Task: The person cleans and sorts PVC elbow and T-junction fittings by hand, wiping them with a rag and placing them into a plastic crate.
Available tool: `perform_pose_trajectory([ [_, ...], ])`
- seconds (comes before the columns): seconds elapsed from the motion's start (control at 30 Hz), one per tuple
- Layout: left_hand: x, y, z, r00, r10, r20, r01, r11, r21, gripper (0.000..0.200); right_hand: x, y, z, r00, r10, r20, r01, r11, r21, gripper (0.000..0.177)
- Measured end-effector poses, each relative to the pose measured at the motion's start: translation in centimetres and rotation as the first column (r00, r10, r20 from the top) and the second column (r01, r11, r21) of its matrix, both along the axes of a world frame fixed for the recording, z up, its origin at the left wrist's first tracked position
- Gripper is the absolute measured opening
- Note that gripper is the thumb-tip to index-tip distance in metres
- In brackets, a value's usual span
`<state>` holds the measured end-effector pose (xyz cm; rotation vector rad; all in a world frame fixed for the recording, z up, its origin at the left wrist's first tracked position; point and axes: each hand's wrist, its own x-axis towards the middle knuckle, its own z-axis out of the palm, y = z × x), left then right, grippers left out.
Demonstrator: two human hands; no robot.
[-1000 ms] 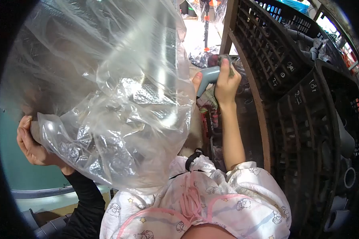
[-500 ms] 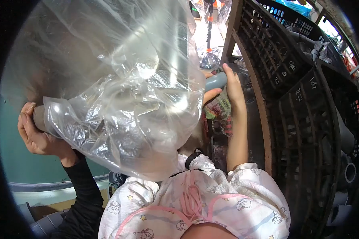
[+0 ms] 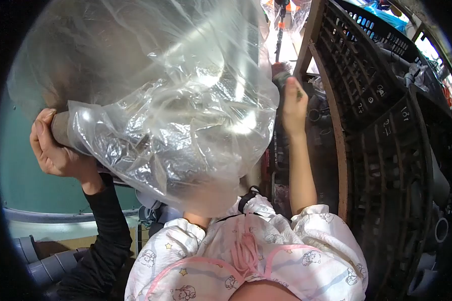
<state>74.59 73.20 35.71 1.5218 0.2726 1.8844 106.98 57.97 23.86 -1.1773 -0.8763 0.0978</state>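
A large clear plastic bag (image 3: pixel 171 135) fills the left and middle of the view, creased and shiny. My left hand is hidden behind it; only part of my left forearm (image 3: pixel 197 219) shows below the bag's lower edge. Right of the bag, my right hand (image 3: pixel 295 105) is raised with its fingers closed. A blurred bunch of knitted cloth (image 3: pixel 285 79), dark with green in it, sticks out of its grip. No grey fitting shows outside the bag.
At the left, another person's hand (image 3: pixel 58 150) in a black sleeve grips a grey-brown tube (image 3: pixel 61 128) at the bag's edge. Black crates (image 3: pixel 386 185) with grey plastic parts stand along the right behind a wooden post (image 3: pixel 340 165). Grey pipes (image 3: pixel 55 266) lie lower left.
My left hand, which held a grey rounded fitting at the bag's right edge, has drawn back behind the plastic. My right hand has moved away from the fitting with the cloth.
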Motion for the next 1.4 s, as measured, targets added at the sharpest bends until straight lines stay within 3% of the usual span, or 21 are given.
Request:
perform_pose_trajectory([
  [0.1,0.1,-0.1,0.2,1.0,0.0,0.001,0.0,1.0,0.004,0.032,0.4,-0.1,-1.1,0.993,0.103,0.066,-0.096,0.991,-0.098,0.041],
  [0.2,0.1,-0.2,0.4,1.0,-0.001,0.007,0.001,1.0,0.007,0.032,0.7,-0.9,-0.3,0.977,0.193,-0.096,-0.213,0.93,-0.301,0.042],
  [0.33,0.1,-0.3,0.6,1.0,-0.003,0.009,0.002,1.0,0.014,0.033,-0.6,-0.5,0.8,0.939,0.139,-0.315,-0.217,0.949,-0.228,0.036],
  [0.47,0.9,-0.7,0.4,1.0,0.001,0.011,-0.001,1.0,-0.004,0.033,1.2,-2.2,2.1,0.769,0.371,-0.52,-0.589,0.727,-0.352,0.04],
  [0.6,2.8,-1.7,-0.6,1.0,-0.003,-0.006,0.002,0.998,-0.061,0.034,0.5,-2.1,2.3,0.839,0.255,-0.481,-0.453,0.817,-0.356,0.042],
  [0.7,6.2,-3.9,-2.9,0.997,-0.066,-0.044,0.056,0.978,-0.201,0.034,0.0,-1.5,1.4,0.953,0.112,-0.282,-0.219,0.897,-0.385,0.04],
  [0.73,8.2,-4.7,-4.3,0.983,-0.161,-0.083,0.13,0.945,-0.301,0.034,-0.7,-0.4,0.5,0.966,0.104,-0.236,-0.145,0.976,-0.163,0.039],
  [0.77,10.3,-5.6,-5.6,0.953,-0.279,-0.117,0.207,0.884,-0.419,0.034,-0.1,0.0,0.1,0.956,0.229,-0.183,-0.25,0.963,-0.103,0.036],
  [0.8,12.6,-6.5,-7.1,0.898,-0.425,-0.111,0.299,0.777,-0.555,0.034,0.2,0.2,-0.3,0.98,0.172,-0.096,-0.188,0.963,-0.194,0.034],
  [0.83,15.0,-7.3,-8.7,0.823,-0.566,-0.049,0.386,0.621,-0.682,0.034,0.6,0.3,-0.4,0.992,0.124,-0.001,-0.119,0.954,-0.276,0.033],
  [0.87,17.1,-7.9,-10.3,0.736,-0.674,0.065,0.451,0.417,-0.789,0.034,0.8,0.7,-0.7,0.985,0.075,0.154,-0.038,0.973,-0.229,0.033],
  [0.93,20.8,-9.1,-13.0,0.632,-0.723,0.28,0.522,0.13,-0.843,0.035,1.1,1.1,-1.0,0.899,-0.053,0.435,0.106,0.989,-0.099,0.032],
  [1.07,22.3,-10.4,-13.9,0.583,-0.706,0.402,0.569,0.001,-0.822,0.032,1.8,1.8,-1.5,0.771,-0.192,0.607,0.114,0.98,0.166,0.032],
  [1.1,22.2,-10.6,-13.9,0.572,-0.705,0.42,0.578,-0.016,-0.816,0.031,1.8,1.6,-1.8,0.858,-0.154,0.491,0.123,0.988,0.094,0.032],
  [1.13,22.2,-11.1,-13.6,0.621,-0.719,0.312,0.541,0.105,-0.834,0.03,1.7,1.3,-2.0,0.925,-0.122,0.361,0.121,0.992,0.024,0.033],
  [1.17,22.4,-11.0,-14.1,0.677,-0.725,0.125,0.496,0.325,-0.805,0.029,1.6,1.2,-2.3,0.971,-0.096,0.221,0.108,0.993,-0.045,0.033],
  [1.2,22.6,-10.8,-14.5,0.743,-0.665,-0.078,0.409,0.543,-0.733,0.028,1.7,1.4,-2.8,0.999,-0.034,-0.027,0.031,0.993,-0.115,0.035],
  [1.27,22.6,-10.0,-15.4,0.813,-0.396,-0.426,0.213,0.884,-0.416,0.026,1.2,1.2,-1.8,0.987,0.02,-0.157,-0.049,0.982,-0.181,0.036],
  [1.3,22.3,-10.4,-14.6,0.771,-0.289,-0.568,0.12,0.941,-0.316,0.026,1.0,1.2,-1.4,0.974,0.043,-0.222,-0.09,0.974,-0.207,0.037],
  [1.33,21.9,-10.9,-13.7,0.711,-0.162,-0.685,0.033,0.98,-0.197,0.027,1.8,1.6,-2.3,0.954,-0.015,-0.299,-0.104,0.919,-0.379,0.041],
  [1.4,21.3,-11.0,-12.8,0.678,-0.195,-0.709,0.155,0.98,-0.122,0.027,2.6,1.3,-2.8,0.893,0.166,-0.418,-0.328,0.877,-0.352,0.043],
])
